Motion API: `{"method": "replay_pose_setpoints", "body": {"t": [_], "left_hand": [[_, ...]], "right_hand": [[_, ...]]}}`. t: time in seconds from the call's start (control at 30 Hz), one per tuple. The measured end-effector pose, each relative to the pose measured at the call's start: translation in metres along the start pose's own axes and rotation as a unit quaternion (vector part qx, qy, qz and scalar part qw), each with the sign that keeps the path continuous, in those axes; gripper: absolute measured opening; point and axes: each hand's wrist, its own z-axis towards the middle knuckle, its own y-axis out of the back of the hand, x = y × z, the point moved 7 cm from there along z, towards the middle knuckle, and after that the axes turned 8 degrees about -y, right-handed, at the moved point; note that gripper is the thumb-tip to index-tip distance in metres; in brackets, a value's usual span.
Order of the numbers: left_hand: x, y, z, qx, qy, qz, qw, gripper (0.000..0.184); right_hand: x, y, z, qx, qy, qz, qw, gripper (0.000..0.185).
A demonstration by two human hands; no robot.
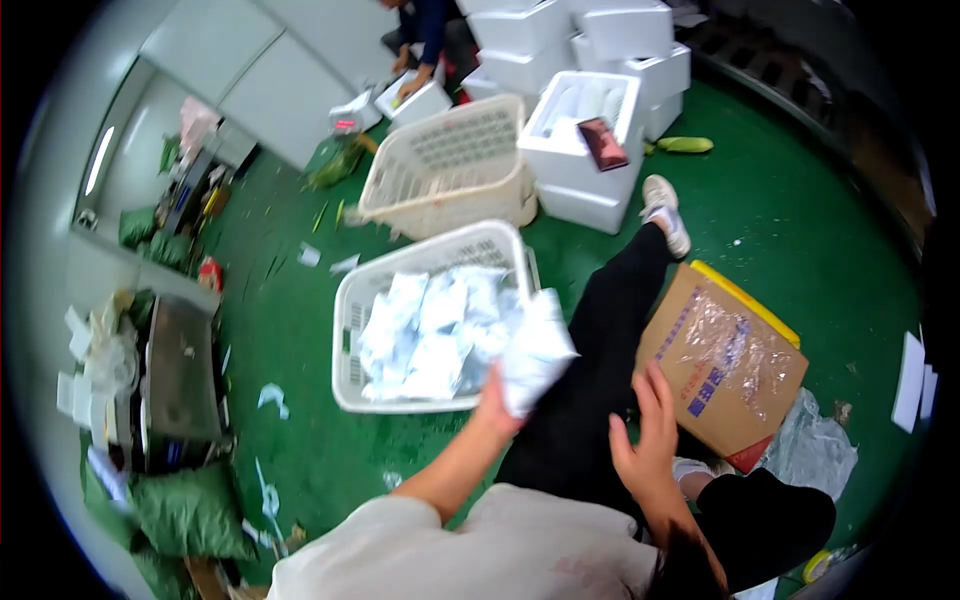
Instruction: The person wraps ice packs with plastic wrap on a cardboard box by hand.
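The left hand (497, 403) is closed around the bottom of a puffy white packet (538, 354). The packet is up by the near right corner of a white basket (345, 345), tilted, with its top end pointing up and away. I cannot tell if it touches the rim. Inside the basket is a pile of more white packets (437, 325), and they fill it from its left side to its right side.

The right hand (648, 435) is open and holds nothing. Its fingers are spread a bit, just beside the left edge of a brown box (715, 375) with shiny tape on top. I cannot tell if they touch the box. Something yellow (745, 303) sticks out along the far edge of the box. A crumpled clear bag (812, 445) is on the green floor (290, 345) near the box's near right corner.

Past the white basket is a bigger cream basket (450, 160). To its right, a phone (602, 145) lies on the near right corner of a white foam box (580, 145). Far back, another person (432, 35) reaches to a small white box (418, 104).
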Motion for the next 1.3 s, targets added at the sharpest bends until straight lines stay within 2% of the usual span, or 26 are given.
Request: {"method": "replay_pose_setpoints", "body": {"t": [0.03,0.07,0.1,0.2,0.23,0.3,0.37,0.4,0.43,0.47,0.5,0.53,0.57,0.63,0.67,0.7,0.77,0.8,0.83,0.9,0.97,1.03,1.1,1.17,1.23,1.3], "left_hand": [[-0.031,0.021,0.003,-0.009,-0.069,0.03,0.997,0.037],[-0.065,0.069,0.025,-0.009,-0.136,0.209,0.968,0.039],[-0.078,0.083,0.024,-0.166,-0.16,0.091,0.969,0.047],[-0.073,0.111,0.018,-0.308,-0.121,0.078,0.94,0.049],[-0.066,0.105,0.023,-0.264,-0.098,0.177,0.943,0.046],[-0.048,0.049,0.05,-0.071,-0.123,0.271,0.952,0.042],[0.022,-0.087,0.043,0.139,-0.168,0.384,0.897,0.034],[0.066,-0.126,0.038,0.158,-0.178,0.441,0.866,0.031],[0.096,-0.155,0.038,0.176,-0.2,0.487,0.831,0.029],[0.126,-0.172,0.044,0.224,-0.172,0.487,0.826,0.027],[0.157,-0.183,0.05,0.256,-0.151,0.496,0.816,0.027],[0.183,-0.19,0.053,0.284,-0.129,0.51,0.802,0.027],[0.199,-0.195,0.054,0.305,-0.109,0.531,0.783,0.027],[0.226,-0.181,0.059,0.291,-0.057,0.552,0.779,0.03],[0.234,-0.173,0.065,0.274,-0.035,0.577,0.769,0.031],[0.24,-0.162,0.072,0.248,-0.02,0.599,0.761,0.033],[0.248,-0.139,0.094,0.188,0.003,0.606,0.773,0.035],[0.245,-0.123,0.108,0.151,0.012,0.614,0.775,0.036],[0.244,-0.106,0.127,0.117,0.02,0.616,0.779,0.037],[0.241,-0.082,0.155,0.038,-0.015,0.61,0.791,0.038],[0.255,-0.076,0.168,0.043,-0.063,0.606,0.792,0.039],[0.265,-0.059,0.185,0.037,-0.11,0.644,0.756,0.033],[0.288,-0.09,0.17,0.13,-0.184,0.747,0.626,0.033],[0.301,-0.112,0.142,0.129,-0.314,0.845,0.413,0.035],[0.302,-0.101,0.141,0.128,-0.304,0.838,0.434,0.028],[0.3,-0.088,0.143,0.139,-0.333,0.818,0.448,0.015]], "right_hand": [[-0.008,0.029,-0.008,-0.01,-0.04,-0.01,0.999,0.057],[-0.032,0.057,-0.022,-0.046,-0.083,-0.017,0.995,0.056],[-0.047,0.095,-0.037,-0.124,-0.132,0.062,0.981,0.057],[-0.095,0.225,-0.125,-0.348,-0.213,-0.039,0.912,0.044],[-0.096,0.268,-0.161,-0.458,-0.202,-0.032,0.865,0.038],[-0.093,0.333,-0.23,-0.58,-0.262,-0.059,0.769,0.033],[-0.153,0.358,-0.32,-0.692,-0.26,0.017,0.673,0.025],[-0.204,0.358,-0.372,-0.697,-0.309,0.066,0.644,0.022],[-0.265,0.342,-0.422,-0.673,-0.343,0.095,0.648,0.022],[-0.327,0.311,-0.477,-0.66,-0.463,0.116,0.58,0.024],[-0.362,0.282,-0.499,-0.676,-0.481,0.199,0.522,0.031],[-0.412,0.26,-0.547,-0.633,-0.577,0.107,0.504,0.042],[-0.429,0.26,-0.561,-0.54,-0.66,-0.053,0.52,0.064],[-0.428,0.27,-0.52,-0.398,-0.587,-0.25,0.659,0.081],[-0.427,0.27,-0.496,-0.251,-0.667,-0.27,0.647,0.097],[-0.428,0.264,-0.481,-0.132,-0.682,-0.337,0.636,0.097],[-0.484,0.24,-0.517,-0.085,-0.604,-0.436,0.662,0.104],[-0.504,0.25,-0.52,-0.081,-0.661,-0.311,0.678,0.09],[-0.538,0.246,-0.548,-0.158,-0.582,-0.378,0.703,0.077],[-0.539,0.256,-0.552,-0.145,-0.638,-0.332,0.679,0.08],[-0.531,0.264,-0.549,-0.152,-0.666,-0.302,0.665,0.085],[-0.519,0.273,-0.551,-0.195,-0.68,-0.25,0.661,0.089],[-0.497,0.281,-0.54,-0.252,-0.668,-0.156,0.683,0.093],[-0.455,0.305,-0.496,-0.298,-0.625,-0.048,0.72,0.098],[-0.396,0.353,-0.417,-0.286,-0.56,0.01,0.777,0.103],[-0.335,0.403,-0.31,-0.209,-0.479,0.005,0.853,0.108]]}}
